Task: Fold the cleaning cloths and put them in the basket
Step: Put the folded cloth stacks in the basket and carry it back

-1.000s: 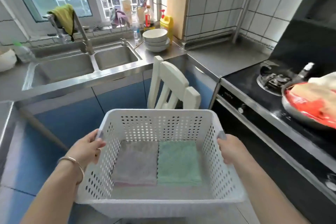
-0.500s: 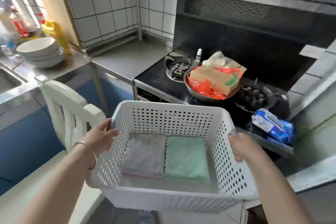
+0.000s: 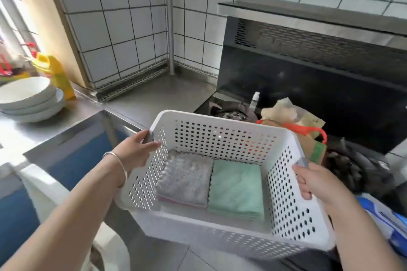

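Head view: left hand (image 3: 134, 149) and right hand (image 3: 312, 180) curl fingers over opposite rims of the basket (image 3: 220, 229), keeping it level (folded cloths (image 3: 211, 185) lie flat side by side).

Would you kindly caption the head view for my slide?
Both hands, left and right, hold a white basket with two folded cloths.

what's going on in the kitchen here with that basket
A person is carrying a white basket in the air, the left hand gripping one side handle and the right hand gripping the other. Two folded cloths lie flat side by side on its bottom: a grey cloth on the left and a green cloth on the right. The basket is held in front of the steel counter and the stove, not set down on anything.
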The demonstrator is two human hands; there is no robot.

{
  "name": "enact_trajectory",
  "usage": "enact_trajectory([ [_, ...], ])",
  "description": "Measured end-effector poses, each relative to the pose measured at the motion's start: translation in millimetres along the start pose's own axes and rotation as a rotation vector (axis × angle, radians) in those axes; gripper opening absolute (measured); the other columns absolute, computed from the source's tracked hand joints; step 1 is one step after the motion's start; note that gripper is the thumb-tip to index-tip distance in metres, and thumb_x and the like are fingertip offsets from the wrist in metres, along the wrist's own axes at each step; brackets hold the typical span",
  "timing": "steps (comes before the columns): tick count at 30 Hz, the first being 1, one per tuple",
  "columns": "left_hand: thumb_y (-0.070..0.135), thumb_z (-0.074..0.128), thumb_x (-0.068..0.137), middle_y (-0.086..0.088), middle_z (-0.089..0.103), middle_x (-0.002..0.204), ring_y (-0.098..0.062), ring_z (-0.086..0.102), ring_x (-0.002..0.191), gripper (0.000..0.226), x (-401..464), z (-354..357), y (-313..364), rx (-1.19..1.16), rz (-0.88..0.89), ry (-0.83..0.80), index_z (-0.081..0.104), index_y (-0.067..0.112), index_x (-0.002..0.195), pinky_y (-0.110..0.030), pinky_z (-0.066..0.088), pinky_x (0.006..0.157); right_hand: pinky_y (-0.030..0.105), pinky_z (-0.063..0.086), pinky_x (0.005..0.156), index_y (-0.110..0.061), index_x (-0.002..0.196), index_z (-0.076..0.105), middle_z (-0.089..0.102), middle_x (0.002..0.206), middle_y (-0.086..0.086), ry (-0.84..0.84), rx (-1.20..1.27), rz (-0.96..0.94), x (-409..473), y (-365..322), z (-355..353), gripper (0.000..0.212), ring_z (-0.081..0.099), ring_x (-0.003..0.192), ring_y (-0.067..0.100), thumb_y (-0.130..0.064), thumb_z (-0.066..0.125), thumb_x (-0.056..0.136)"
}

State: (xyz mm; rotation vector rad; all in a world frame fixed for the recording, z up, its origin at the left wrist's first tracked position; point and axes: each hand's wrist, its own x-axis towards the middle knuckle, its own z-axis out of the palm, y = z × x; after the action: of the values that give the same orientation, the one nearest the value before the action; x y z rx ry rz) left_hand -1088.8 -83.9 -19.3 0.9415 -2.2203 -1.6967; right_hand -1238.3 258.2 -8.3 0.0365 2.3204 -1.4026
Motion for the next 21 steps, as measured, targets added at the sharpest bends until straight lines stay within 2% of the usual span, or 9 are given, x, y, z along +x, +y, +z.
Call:
enact_trajectory([
  [2,0.018,0.066,0.081,-0.009,0.04,0.061,-0.019,0.033,0.052,0.03,28,-29,1,0.026,0.002,0.054,0.057,0.008,0.107,-0.028,0.025,0.053,0.023,0.025,0.042,-0.015,0.07,0.041,0.027,0.057,0.001,-0.042,-0.006,-0.026,24,-25,29,0.027,0.026,0.044,0.013,-0.016,0.045,0.097],
  [6,0.015,0.058,0.088,-0.009,0.039,0.062,-0.018,0.031,0.052,0.013,66,-75,1,0.009,-0.004,0.115,0.058,0.009,0.099,-0.028,0.024,0.053,0.026,0.025,0.045,-0.018,0.07,0.042,0.028,0.059,0.001,-0.111,-0.014,-0.066,62,-68,79,0.027,0.027,0.048,0.015,-0.015,0.045,0.096],
  [9,0.016,0.057,0.089,-0.008,0.039,0.059,-0.017,0.031,0.051,0.01,83,-98,-2,-0.012,-0.013,0.193,0.058,0.015,0.098,-0.029,0.024,0.053,0.028,0.028,0.047,-0.02,0.068,0.041,0.031,0.057,0.002,-0.137,-0.099,-0.102,94,-100,109,0.028,0.031,0.048,0.017,-0.019,0.046,0.096],
  [12,0.009,0.053,0.09,-0.007,0.037,0.058,-0.017,0.03,0.05,0.006,98,-114,-10,-0.067,-0.048,0.291,0.057,0.012,0.093,-0.028,0.024,0.051,0.029,0.03,0.049,-0.017,0.067,0.042,0.034,0.056,0.003,-0.185,-0.173,-0.151,132,-133,144,0.028,0.033,0.048,0.018,-0.02,0.046,0.095],
  [13,0.007,0.051,0.091,-0.006,0.037,0.059,-0.017,0.031,0.051,0.009,103,-118,-14,-0.086,-0.071,0.323,0.057,0.012,0.094,-0.027,0.025,0.051,0.029,0.03,0.049,-0.015,0.067,0.043,0.034,0.055,0.003,-0.207,-0.177,-0.172,146,-144,155,0.028,0.032,0.048,0.018,-0.017,0.046,0.094],
  [16,-0.001,0.043,0.092,-0.004,0.04,0.062,-0.015,0.033,0.054,0.031,121,-128,-24,-0.219,-0.178,0.419,0.054,0.02,0.113,-0.025,0.031,0.049,0.026,0.027,0.044,-0.01,0.066,0.043,0.035,0.054,0.003,-0.28,-0.154,-0.231,190,-184,193,0.027,0.03,0.044,0.016,-0.008,0.046,0.092],
  [19,0.0,0.04,0.094,-0.003,0.04,0.061,-0.013,0.033,0.053,0.032,142,-130,-28,-0.312,-0.267,0.552,0.049,0.024,0.113,-0.019,0.036,0.044,0.027,0.028,0.043,-0.006,0.07,0.05,0.038,0.054,0.005,-0.363,-0.231,-0.261,243,-223,235,0.019,0.032,0.044,0.016,-0.004,0.047,0.089],
  [21,0.001,0.04,0.095,-0.002,0.041,0.06,-0.012,0.033,0.052,0.03,161,-131,-28,-0.348,-0.296,0.636,0.052,0.019,0.116,-0.015,0.035,0.04,0.027,0.031,0.045,-0.005,0.079,0.059,0.044,0.057,0.004,-0.408,-0.273,-0.261,281,-245,261,0.015,0.035,0.045,0.015,-0.004,0.047,0.088],
])
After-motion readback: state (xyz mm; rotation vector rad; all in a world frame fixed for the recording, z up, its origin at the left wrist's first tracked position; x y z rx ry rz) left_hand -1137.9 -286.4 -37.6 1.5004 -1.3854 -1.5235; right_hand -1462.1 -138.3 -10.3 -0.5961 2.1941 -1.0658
